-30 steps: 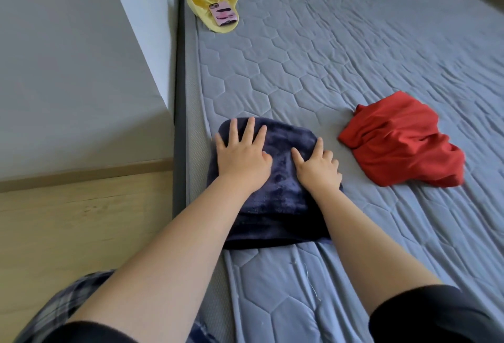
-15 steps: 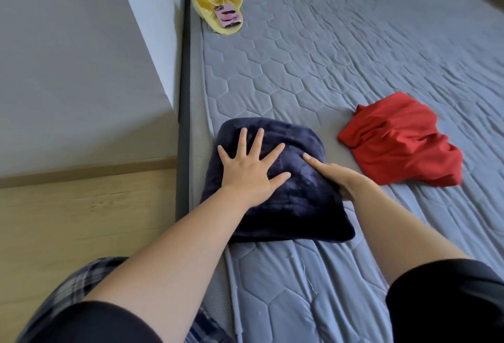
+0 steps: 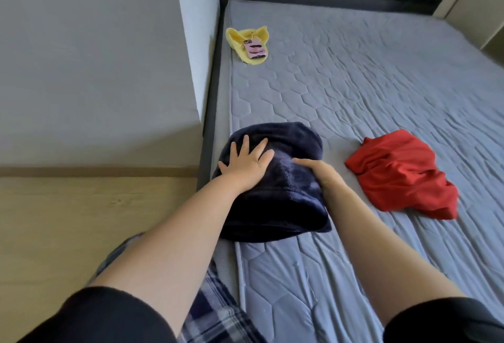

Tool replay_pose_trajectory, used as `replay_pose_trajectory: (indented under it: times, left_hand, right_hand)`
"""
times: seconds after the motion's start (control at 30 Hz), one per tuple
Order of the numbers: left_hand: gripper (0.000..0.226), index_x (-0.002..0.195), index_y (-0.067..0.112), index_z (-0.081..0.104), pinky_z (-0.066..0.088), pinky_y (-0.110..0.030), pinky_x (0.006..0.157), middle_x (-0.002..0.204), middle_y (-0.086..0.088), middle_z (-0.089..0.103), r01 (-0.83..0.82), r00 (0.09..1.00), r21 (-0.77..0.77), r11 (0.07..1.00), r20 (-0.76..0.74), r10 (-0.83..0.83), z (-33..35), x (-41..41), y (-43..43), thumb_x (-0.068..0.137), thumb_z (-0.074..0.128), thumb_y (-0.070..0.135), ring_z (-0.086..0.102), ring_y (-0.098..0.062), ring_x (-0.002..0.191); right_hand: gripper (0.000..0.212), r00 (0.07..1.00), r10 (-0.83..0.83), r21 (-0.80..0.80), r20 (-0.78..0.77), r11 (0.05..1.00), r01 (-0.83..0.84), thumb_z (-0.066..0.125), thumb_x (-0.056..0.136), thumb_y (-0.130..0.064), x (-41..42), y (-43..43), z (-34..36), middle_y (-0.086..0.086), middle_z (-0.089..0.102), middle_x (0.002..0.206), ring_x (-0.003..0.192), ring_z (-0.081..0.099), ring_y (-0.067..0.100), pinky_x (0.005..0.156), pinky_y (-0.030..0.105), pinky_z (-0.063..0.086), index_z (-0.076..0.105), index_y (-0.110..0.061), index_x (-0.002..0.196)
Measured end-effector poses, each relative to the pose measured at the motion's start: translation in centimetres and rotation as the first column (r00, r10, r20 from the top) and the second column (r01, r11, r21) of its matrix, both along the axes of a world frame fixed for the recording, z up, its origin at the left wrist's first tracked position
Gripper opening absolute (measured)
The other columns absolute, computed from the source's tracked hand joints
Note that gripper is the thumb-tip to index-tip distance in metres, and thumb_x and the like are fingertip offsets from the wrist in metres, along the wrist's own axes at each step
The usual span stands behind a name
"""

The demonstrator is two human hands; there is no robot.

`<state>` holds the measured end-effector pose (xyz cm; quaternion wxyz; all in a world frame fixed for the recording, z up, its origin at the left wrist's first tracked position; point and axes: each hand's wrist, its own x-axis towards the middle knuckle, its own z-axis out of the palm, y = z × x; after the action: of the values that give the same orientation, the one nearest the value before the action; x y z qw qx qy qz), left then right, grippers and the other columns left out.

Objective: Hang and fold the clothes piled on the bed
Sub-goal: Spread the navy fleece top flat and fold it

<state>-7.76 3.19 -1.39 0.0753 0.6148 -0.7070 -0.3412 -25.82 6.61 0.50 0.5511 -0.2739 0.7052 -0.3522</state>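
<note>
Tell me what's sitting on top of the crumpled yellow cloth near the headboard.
A pink rectangular phone with dark markings lies on the crumpled yellow cloth. Anything beneath the phone or under the cloth is covered.

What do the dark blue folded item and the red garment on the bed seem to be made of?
The dark blue folded item looks like thick plush fleece: a matte, fuzzy nap and soft, rounded edges. The red garment looks like a thin, smooth fabric, perhaps cotton or a synthetic: it shows fine, sharp creases and a slight sheen. The exact fibre of either cannot be told.
</note>
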Motion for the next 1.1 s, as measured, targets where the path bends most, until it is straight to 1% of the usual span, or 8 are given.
replay_pose_trajectory:
  times: [0.07, 0.2, 0.37, 0.47, 0.53, 0.83, 0.97, 1.1]
  left_hand:
    - [0.054, 0.144, 0.057, 0.005, -0.003, -0.063, 0.109, 0.159, 0.012, -0.011, -0.084, 0.993, 0.036, 0.996, -0.085, 0.087, 1.8, 1.4, 0.1, 0.092, 0.021, 0.064, -0.014, -0.023, 0.146]
    - [0.056, 0.146, 0.052, -0.001, 0.001, -0.061, 0.113, 0.159, 0.01, -0.012, -0.215, 0.969, -0.039, 0.976, -0.136, 0.208, 5.4, 6.5, 0.8, 0.096, 0.023, 0.059, -0.01, -0.023, 0.147]
    - [0.056, 0.148, 0.046, -0.002, 0.002, -0.058, 0.115, 0.16, 0.008, -0.011, -0.377, 0.92, -0.14, 0.915, -0.172, 0.353, 8.9, 15.9, 3.0, 0.097, 0.02, 0.056, -0.009, -0.021, 0.147]
    - [0.056, 0.149, 0.045, -0.001, 0.001, -0.057, 0.115, 0.16, 0.007, -0.008, -0.503, 0.861, -0.161, 0.849, -0.181, 0.475, 9.6, 23.5, 4.9, 0.098, 0.021, 0.054, -0.007, -0.02, 0.147]
    - [0.056, 0.149, 0.044, 0.0, 0.002, -0.056, 0.116, 0.16, 0.005, -0.007, -0.583, 0.811, -0.166, 0.796, -0.183, 0.556, 9.5, 29.1, 5.7, 0.098, 0.021, 0.052, -0.006, -0.021, 0.147]
    - [0.055, 0.15, 0.04, 0.003, 0.006, -0.053, 0.117, 0.161, 0.001, -0.004, -0.8, 0.599, -0.11, 0.59, -0.217, 0.771, 8.7, 55.1, 8.2, 0.1, 0.023, 0.047, -0.004, -0.02, 0.147]
    - [0.054, 0.151, 0.038, 0.006, 0.004, -0.05, 0.118, 0.161, 0.0, -0.001, -0.869, 0.487, -0.055, 0.491, -0.27, 0.831, 12.4, 61.8, 11.8, 0.101, 0.024, 0.045, -0.004, -0.018, 0.147]
    - [0.054, 0.151, 0.037, 0.007, 0.004, -0.049, 0.118, 0.161, 0.002, -0.001, -0.91, 0.408, -0.027, 0.415, -0.242, 0.88, 20.9, 67.4, 16.3, 0.1, 0.023, 0.046, -0.004, -0.016, 0.147]
  right_hand:
    - [0.049, 0.999, -0.032, -0.053, -0.027, 0.998, 0.03, 0.085, 0.061, -0.033, 2.3, -0.3, 2.2, 0.011, 0.07, 0.095, 0.086, 0.067, 0.025, 0.081, 0.04, 0.054, 0.065, -0.007, 0.098]
    - [0.038, 0.997, -0.071, -0.218, 0.03, 0.973, 0.076, 0.086, 0.062, -0.024, 8.3, -0.7, 5.9, 0.008, 0.066, 0.085, 0.077, 0.066, 0.023, 0.062, 0.03, 0.052, 0.055, -0.012, 0.08]
    - [0.033, 0.99, 0.025, -0.299, 0.137, 0.954, 0.017, 0.085, 0.063, -0.017, 18.6, -1.2, 9.2, 0.008, 0.067, 0.083, 0.073, 0.067, 0.023, 0.06, 0.029, 0.054, 0.057, -0.013, 0.08]
    - [0.045, 0.973, 0.155, -0.285, 0.173, 0.953, -0.101, 0.085, 0.061, -0.017, 26.9, -1.4, 10.0, 0.012, 0.069, 0.09, 0.079, 0.068, 0.029, 0.07, 0.037, 0.058, 0.062, -0.006, 0.099]
    - [0.049, 0.962, 0.229, -0.276, 0.152, 0.944, -0.181, 0.085, 0.061, -0.02, 32.9, -1.8, 10.2, 0.011, 0.068, 0.091, 0.081, 0.068, 0.031, 0.073, 0.038, 0.057, 0.061, -0.006, 0.101]
    - [0.03, 0.856, 0.507, -0.242, 0.1, 0.847, -0.473, 0.082, 0.066, -0.016, 60.9, -3.3, 10.0, 0.007, 0.067, 0.083, 0.072, 0.066, 0.025, 0.054, 0.026, 0.049, 0.06, -0.012, 0.085]
    - [0.029, 0.802, 0.595, -0.222, 0.063, 0.791, -0.57, 0.082, 0.065, -0.015, 69.2, -1.2, 14.0, 0.008, 0.069, 0.085, 0.075, 0.067, 0.026, 0.061, 0.029, 0.053, 0.064, -0.012, 0.087]
    - [0.024, 0.739, 0.667, -0.201, 0.094, 0.74, -0.642, 0.081, 0.067, -0.017, 75.8, 2.1, 21.9, 0.006, 0.069, 0.082, 0.073, 0.067, 0.025, 0.055, 0.027, 0.052, 0.062, -0.016, 0.081]
